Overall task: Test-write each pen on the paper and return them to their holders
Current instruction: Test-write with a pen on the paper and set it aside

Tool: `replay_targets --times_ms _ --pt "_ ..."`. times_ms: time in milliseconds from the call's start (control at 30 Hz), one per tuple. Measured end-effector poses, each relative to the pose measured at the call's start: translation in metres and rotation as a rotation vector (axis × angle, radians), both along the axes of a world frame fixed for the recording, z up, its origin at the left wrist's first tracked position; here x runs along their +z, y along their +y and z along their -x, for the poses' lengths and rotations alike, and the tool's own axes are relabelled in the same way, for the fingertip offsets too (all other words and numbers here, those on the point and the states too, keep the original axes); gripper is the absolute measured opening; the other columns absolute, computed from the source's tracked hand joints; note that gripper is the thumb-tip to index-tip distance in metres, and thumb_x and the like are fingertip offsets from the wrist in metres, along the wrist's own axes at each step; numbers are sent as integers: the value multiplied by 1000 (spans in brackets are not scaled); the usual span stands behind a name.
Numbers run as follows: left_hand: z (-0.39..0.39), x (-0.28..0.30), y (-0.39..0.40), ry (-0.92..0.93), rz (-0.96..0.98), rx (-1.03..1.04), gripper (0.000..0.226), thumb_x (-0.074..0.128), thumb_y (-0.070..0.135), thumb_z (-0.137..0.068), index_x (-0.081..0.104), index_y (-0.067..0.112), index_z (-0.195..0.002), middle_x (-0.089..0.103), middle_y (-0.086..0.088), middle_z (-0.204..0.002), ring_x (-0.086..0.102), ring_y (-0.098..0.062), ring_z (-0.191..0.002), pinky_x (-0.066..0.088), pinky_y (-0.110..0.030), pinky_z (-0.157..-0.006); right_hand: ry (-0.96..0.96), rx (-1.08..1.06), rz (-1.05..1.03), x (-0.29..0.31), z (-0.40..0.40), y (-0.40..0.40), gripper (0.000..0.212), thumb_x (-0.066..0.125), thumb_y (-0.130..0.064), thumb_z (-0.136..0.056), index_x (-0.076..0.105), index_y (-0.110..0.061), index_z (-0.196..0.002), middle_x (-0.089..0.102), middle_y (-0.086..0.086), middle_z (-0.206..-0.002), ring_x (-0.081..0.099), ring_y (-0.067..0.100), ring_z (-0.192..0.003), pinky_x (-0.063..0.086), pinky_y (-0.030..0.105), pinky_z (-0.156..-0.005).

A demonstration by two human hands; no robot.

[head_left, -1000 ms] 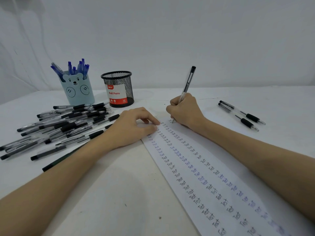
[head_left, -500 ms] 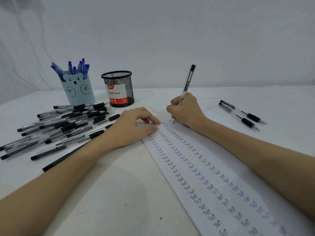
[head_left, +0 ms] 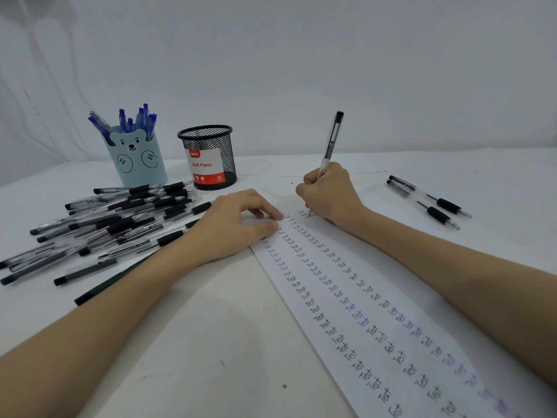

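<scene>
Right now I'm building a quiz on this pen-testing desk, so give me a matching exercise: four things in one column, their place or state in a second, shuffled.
Things:
1. bear-face holder
2. black mesh holder
3. right hand
4. two black pens

Places or states:
A. lying right of the paper
B. holds blue pens
C. grips a pen, tip on the paper
D. no pen sticking out, red "Ball Pens" label

Pairs: 1-B, 2-D, 3-C, 4-A
</scene>
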State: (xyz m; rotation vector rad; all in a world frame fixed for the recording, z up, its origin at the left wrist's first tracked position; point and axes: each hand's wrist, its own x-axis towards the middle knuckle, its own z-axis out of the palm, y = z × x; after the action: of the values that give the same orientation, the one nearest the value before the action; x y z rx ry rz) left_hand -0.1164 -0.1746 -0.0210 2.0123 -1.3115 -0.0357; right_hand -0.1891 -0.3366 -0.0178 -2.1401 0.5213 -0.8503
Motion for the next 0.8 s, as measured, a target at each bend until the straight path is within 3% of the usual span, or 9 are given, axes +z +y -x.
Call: replay_targets --times_ms 67,133,233,300,433,533,633,700,800 --pt "0 -1 1 -5 2 0 11 71 22 -81 72 28 -90 63 14 -97 57 3 -86 32 -1 -68 10 -7 -11 0 0 -1 39 52 -3 -76 27 -19 -50 35 -16 -26 50 22 -59 24 18 -42" --pt "0 -1 1 -8 5 -4 11 71 22 -81 72 27 -90 63 14 -96 57 2 -86 33 -1 -68 -3 -18 -4 0 0 -2 41 50 -1 -73 24 -18 -47 25 -6 -26 43 22 -55 23 21 -41" --pt "-1 -1 0 -4 8 -6 10 71 22 -81 72 28 -89 63 14 -96 57 2 -86 33 -1 -68 -9 -17 19 0 0 -2 44 48 3 -71 18 -19 -45 13 -4 -29 42 19 -60 18 20 -36" --pt "-1 -1 0 -6 3 -7 11 71 22 -81 72 28 -89 63 14 -96 57 3 -86 33 -2 -69 -4 -12 -3 -1 0 -2 44 48 2 -74 21 -20 -47 22 -5 -25 50 25 -62 20 14 -34" --pt "-1 -1 0 -13 -2 -3 11 71 22 -81 72 28 -90 63 15 -96 56 4 -86 32 -1 -68 -10 -14 -50 0 -1 -2 38 52 -4 -76 28 -21 -52 35 -23 -27 64 32 -79 28 23 -46" --pt "-1 -1 -1 -15 -2 -1 10 71 22 -81 72 28 -90 63 15 -97 56 4 -86 32 -1 -68 -1 -4 -15 0 -1 0 42 49 0 -74 22 -19 -48 28 -8 -25 47 25 -62 23 19 -40" --pt "-1 -1 0 -21 -8 -4 10 70 24 -81 72 28 -90 63 16 -97 56 4 -88 32 -1 -69 -13 -30 -41 1 2 2 43 47 2 -73 21 -18 -46 22 -7 -26 39 22 -57 17 13 -33" --pt "0 -1 0 -40 -17 -8 10 70 27 -82 72 27 -92 62 16 -98 56 5 -89 32 -1 -69 -57 -48 -194 3 4 -2 39 49 1 -75 28 -15 -47 35 -7 -34 43 18 -44 20 13 -31" --pt "1 -1 1 -44 -21 -8 12 70 32 -81 71 27 -92 63 16 -99 56 5 -90 33 -1 -70 -78 -23 -475 13 13 -5 26 54 -9 -80 43 -8 -56 46 4 -39 34 11 -27 23 11 -34"
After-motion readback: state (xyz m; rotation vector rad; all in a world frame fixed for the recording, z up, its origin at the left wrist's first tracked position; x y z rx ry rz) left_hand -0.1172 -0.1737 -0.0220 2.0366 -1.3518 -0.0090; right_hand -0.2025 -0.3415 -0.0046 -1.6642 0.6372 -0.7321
